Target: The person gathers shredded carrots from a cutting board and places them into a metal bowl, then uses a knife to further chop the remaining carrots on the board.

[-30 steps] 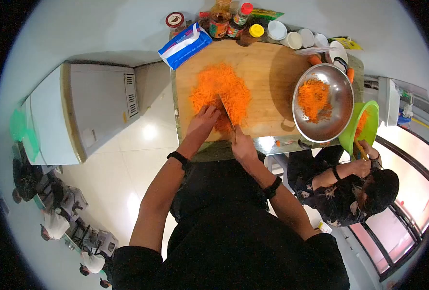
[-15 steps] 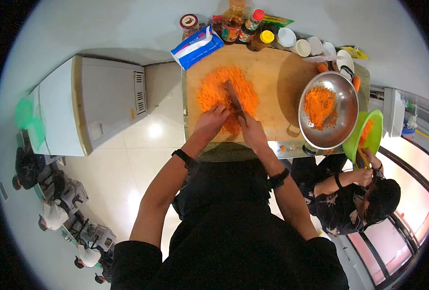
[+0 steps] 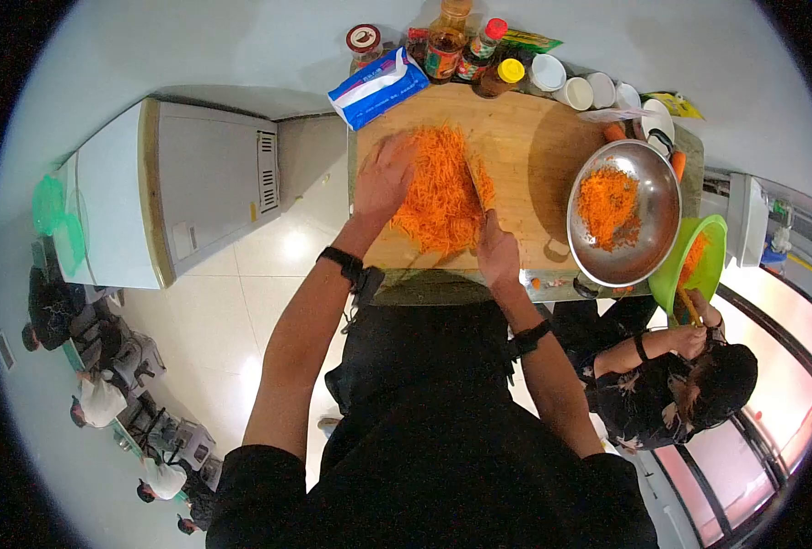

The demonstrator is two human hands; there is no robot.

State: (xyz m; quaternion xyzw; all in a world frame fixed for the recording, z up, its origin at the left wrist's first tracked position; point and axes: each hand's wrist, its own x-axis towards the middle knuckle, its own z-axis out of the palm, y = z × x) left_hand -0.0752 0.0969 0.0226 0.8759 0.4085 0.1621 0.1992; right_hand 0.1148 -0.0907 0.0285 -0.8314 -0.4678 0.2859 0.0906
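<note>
A heap of shredded carrot (image 3: 440, 188) lies on the wooden cutting board (image 3: 525, 137). My left hand (image 3: 387, 179) rests against the heap's left side, open, its fingers stretched forward and slightly blurred. At the right side of the heap, my right hand (image 3: 498, 253) is closed around the handle of a knife (image 3: 474, 181). The blade stands on edge along the shreds and points away from me, with some carrot just to its right.
A metal pan (image 3: 651, 210) holding carrot shreds sits at the right. Beyond it, another person (image 3: 680, 384) works over a green bowl (image 3: 714, 242). Bottles (image 3: 444, 46), white cups (image 3: 575, 92) and a blue tissue pack (image 3: 378, 90) line the back. A white cabinet (image 3: 209, 183) stands left.
My left hand has moved off the knife area to the heap's left side and opened out. The knife has shifted right, from over the heap to its right edge.
</note>
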